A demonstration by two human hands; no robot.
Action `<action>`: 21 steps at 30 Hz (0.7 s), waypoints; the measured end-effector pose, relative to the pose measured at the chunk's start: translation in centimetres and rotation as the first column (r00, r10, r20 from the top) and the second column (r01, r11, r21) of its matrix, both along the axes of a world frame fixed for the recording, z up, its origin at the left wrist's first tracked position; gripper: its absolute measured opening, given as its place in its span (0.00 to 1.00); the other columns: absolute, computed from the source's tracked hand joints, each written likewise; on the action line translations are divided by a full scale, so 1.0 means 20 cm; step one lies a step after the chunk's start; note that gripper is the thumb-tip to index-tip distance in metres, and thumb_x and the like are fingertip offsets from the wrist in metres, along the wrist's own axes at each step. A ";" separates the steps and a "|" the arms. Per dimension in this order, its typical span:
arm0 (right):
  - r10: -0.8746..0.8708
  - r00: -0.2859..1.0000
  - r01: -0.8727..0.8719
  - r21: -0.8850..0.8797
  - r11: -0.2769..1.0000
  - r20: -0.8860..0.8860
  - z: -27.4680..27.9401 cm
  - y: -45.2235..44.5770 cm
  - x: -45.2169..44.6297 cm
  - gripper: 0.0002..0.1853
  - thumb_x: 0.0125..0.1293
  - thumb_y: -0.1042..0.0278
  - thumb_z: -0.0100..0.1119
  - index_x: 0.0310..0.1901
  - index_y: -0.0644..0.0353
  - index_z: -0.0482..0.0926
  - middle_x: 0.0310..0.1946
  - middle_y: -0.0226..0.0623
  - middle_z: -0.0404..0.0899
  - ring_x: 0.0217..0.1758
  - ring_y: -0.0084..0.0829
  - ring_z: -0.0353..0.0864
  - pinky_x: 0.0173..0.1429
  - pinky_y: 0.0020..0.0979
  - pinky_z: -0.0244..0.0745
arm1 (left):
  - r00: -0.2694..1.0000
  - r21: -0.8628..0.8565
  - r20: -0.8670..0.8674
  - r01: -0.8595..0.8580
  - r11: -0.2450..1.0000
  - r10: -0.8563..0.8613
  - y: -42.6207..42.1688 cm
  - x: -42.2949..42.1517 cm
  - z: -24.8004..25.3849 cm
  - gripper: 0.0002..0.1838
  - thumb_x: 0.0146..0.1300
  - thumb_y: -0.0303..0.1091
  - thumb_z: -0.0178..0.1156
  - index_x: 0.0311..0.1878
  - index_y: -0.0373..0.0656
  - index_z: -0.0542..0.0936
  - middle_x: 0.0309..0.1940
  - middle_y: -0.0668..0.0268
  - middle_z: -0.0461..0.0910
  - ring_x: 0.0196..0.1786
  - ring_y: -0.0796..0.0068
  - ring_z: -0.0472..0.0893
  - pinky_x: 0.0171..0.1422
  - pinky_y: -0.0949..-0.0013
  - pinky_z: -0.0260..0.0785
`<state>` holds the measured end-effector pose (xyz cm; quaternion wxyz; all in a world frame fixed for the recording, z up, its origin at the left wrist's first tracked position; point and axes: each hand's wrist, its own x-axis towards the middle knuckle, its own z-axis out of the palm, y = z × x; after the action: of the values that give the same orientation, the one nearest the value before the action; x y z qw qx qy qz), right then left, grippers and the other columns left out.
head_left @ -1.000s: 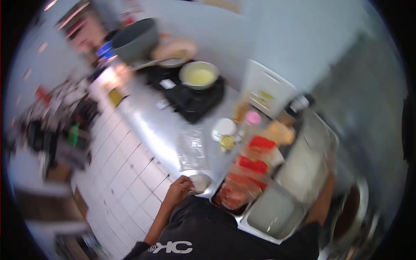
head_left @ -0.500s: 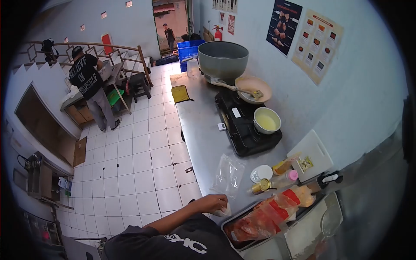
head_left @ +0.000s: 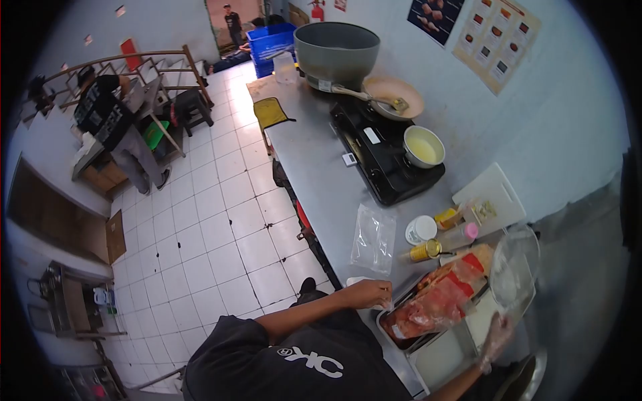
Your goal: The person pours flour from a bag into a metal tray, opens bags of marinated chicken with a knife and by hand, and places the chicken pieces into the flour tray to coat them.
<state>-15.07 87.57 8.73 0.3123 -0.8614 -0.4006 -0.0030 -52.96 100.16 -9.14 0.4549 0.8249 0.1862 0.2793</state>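
My left hand [head_left: 370, 294] is bare, its fingers pinched at the near left corner of a dark tray. A bit of thin clear plastic shows beneath the fingertips. Red, wet-looking food in a clear bag with red print [head_left: 435, 304] lies in that tray. My right hand [head_left: 496, 337], in a see-through plastic glove, is closed at the lower end of a round mesh strainer [head_left: 513, 271]. The strainer is held tilted above the far end of a tray of white powder [head_left: 478, 326]. Another pale-bottomed tray [head_left: 441, 361] sits closer to me.
Behind the trays stand a gold-lidded jar [head_left: 425, 250], a pink-capped bottle [head_left: 458, 236] and a white tub [head_left: 420, 230]. A clear bag [head_left: 374, 239] lies on the steel counter. Farther off are a black stove [head_left: 381, 157] and a large pot [head_left: 336, 57]. A co-worker [head_left: 110, 113] stands at left.
The view has tilted, shifting the counter upward. My right hand and the strainer have moved farther into view, away from me. My left hand has come closer to the tray corner.
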 end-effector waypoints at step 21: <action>0.642 0.767 -0.600 -0.370 0.710 -0.011 -1.31 0.88 -0.93 0.17 0.58 0.55 0.68 0.32 0.64 0.85 0.28 0.56 0.82 0.37 0.58 0.84 0.43 0.49 0.78 | 0.998 0.034 0.046 -0.052 0.998 0.050 -0.10 -0.04 -0.13 0.08 0.64 0.36 0.65 0.41 0.43 0.80 0.44 0.63 0.77 0.51 0.61 0.81 0.54 0.60 0.75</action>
<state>-33.76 105.15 -17.45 0.1113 -0.7157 -0.6784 0.1230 -53.81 98.16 -11.73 0.4372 0.8211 0.1920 0.3127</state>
